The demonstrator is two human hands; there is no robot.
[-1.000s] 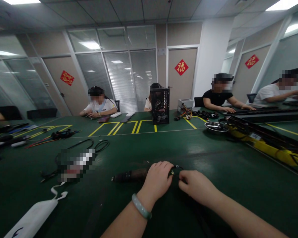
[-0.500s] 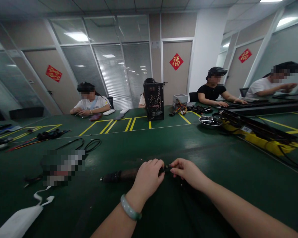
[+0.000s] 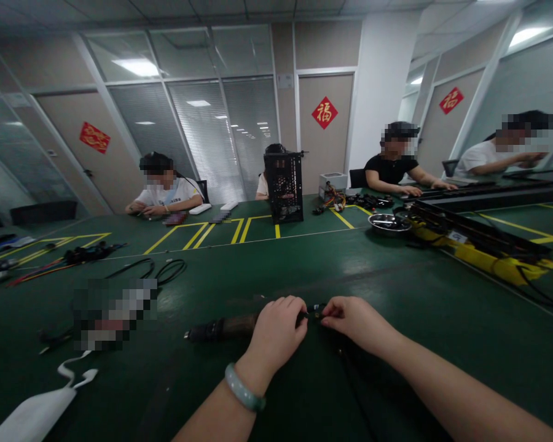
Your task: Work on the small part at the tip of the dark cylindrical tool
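Observation:
A dark, pen-shaped electric screwdriver (image 3: 230,328) lies on the green table, its metal tip pointing left. My left hand (image 3: 279,331), with a jade-coloured bangle at the wrist, is wrapped round the screwdriver's rear part. At that rear end my right hand (image 3: 357,320) pinches a small black cable connector (image 3: 317,311). The connector sits between both hands; whether it is joined to the screwdriver I cannot tell. A thin black cable (image 3: 350,371) trails below my right hand toward the near edge.
To the left are a blurred-out item with a black cord (image 3: 172,270) and a white pouch (image 3: 34,414). Across the table stand a black computer case (image 3: 283,187), a power supply (image 3: 332,181), a metal bowl (image 3: 389,228) and yellow-wrapped black parts (image 3: 483,252). Several people sit opposite.
My right fingers have shifted slightly right and turned at the connector, so a pale mark on it shows. My left hand stays on the screwdriver. The view has tilted a little.

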